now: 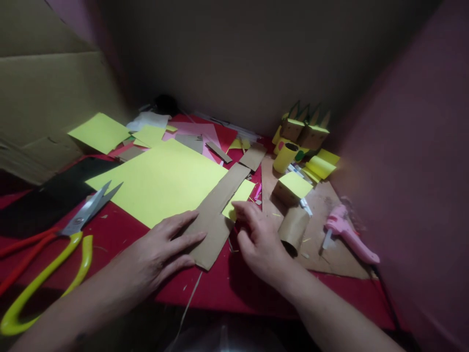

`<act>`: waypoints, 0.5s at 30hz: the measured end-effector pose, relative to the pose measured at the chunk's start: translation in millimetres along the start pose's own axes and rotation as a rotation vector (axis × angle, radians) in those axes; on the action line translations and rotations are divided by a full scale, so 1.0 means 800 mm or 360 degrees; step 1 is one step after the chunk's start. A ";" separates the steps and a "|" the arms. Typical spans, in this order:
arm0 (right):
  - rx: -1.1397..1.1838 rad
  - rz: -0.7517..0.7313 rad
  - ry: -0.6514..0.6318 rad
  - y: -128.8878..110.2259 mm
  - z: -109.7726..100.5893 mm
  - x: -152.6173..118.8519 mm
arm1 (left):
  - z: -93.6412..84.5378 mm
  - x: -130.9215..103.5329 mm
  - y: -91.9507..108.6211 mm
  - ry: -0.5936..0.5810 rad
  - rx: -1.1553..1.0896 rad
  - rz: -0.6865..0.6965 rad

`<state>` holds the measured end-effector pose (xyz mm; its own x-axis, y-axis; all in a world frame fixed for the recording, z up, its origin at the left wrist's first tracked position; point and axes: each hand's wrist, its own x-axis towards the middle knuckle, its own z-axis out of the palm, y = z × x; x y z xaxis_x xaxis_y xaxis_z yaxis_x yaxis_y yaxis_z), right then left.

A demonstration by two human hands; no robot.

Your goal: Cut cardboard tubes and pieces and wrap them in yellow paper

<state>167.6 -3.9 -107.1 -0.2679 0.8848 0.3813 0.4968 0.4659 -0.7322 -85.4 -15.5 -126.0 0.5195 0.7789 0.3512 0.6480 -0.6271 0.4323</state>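
Note:
A strip of brown cardboard [212, 234] with a notch in its right edge lies slantwise over a large sheet of yellow paper [164, 176]. My left hand [164, 252] rests on the cardboard's left side, fingers spread and pressing it down. At the notch, my right hand [258, 239] has its fingers curled together, the tips by the cardboard's edge and a small bit of yellow paper [245, 192]. Whatever lies between those fingertips is hidden. Scissors [78, 222] with red and yellow handles stand out at the left, blades apart.
On a brown board [326, 254] at the right lie a pink glue gun [344, 230], a cardboard tube [293, 230] and a yellow-topped box [293, 188]. Behind them stand a yellow tube [285, 158] and decorated boxes [306, 132]. Paper and cardboard scraps cover the red table's back.

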 end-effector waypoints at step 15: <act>0.0078 0.0233 -0.0120 0.017 -0.001 0.005 | 0.003 0.000 0.003 -0.0030 -0.0088 -0.0038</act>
<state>173.8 5.8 -115.5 -0.2576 0.9393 0.2266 0.4949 0.3297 -0.8040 -82.3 -17.2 -127.2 0.5150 0.7934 0.3245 0.6288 -0.6070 0.4860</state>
